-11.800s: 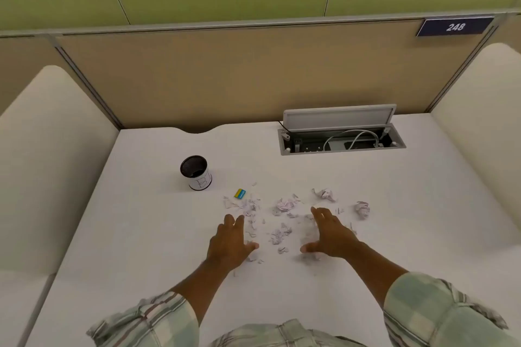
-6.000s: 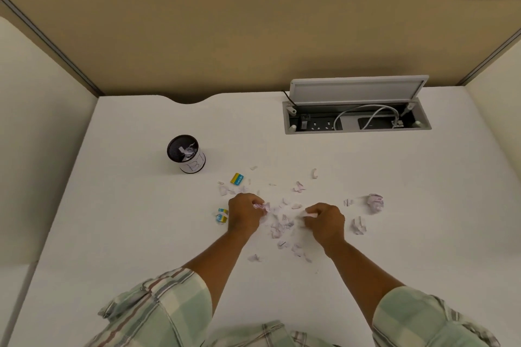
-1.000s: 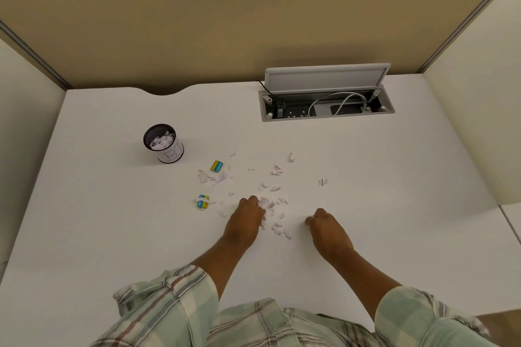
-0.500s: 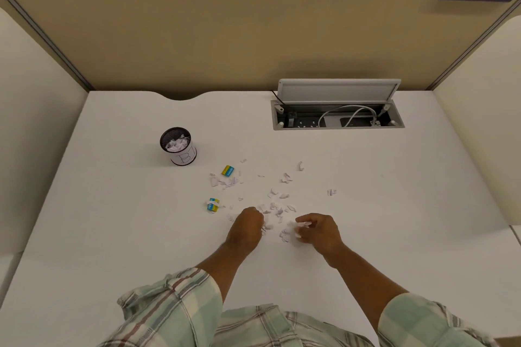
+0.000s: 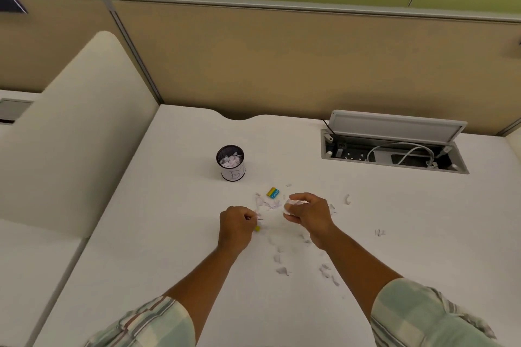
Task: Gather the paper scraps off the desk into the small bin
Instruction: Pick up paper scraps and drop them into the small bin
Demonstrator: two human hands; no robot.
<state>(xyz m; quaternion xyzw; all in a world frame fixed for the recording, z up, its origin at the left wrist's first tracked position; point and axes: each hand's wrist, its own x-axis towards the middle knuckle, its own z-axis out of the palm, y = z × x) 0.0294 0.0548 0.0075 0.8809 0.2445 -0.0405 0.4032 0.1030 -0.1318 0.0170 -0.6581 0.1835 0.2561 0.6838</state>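
Observation:
A small black mesh bin point(image 5: 230, 163) with a white label stands on the white desk point(image 5: 141, 234), with white scraps inside it. Several small paper scraps point(image 5: 282, 270) lie scattered between and behind my hands, and more scraps point(image 5: 269, 204) lie just beyond my fingers. My right hand point(image 5: 308, 213) is raised a little and closed around a wad of white scraps. My left hand point(image 5: 236, 227) is fisted, with bits of paper showing at its fingertips and a yellow piece at its edge. Both hands are nearer to me than the bin.
A yellow and blue eraser-like block point(image 5: 273, 192) lies between the bin and my right hand. An open cable box point(image 5: 392, 153) with a raised lid sits at the back right. Beige partitions point(image 5: 253, 65) enclose the desk at the back and left.
Both hands have lifted off the scrap pile and moved forward towards the bin, still holding paper. The view has swung left, so the bin now sits nearer the centre.

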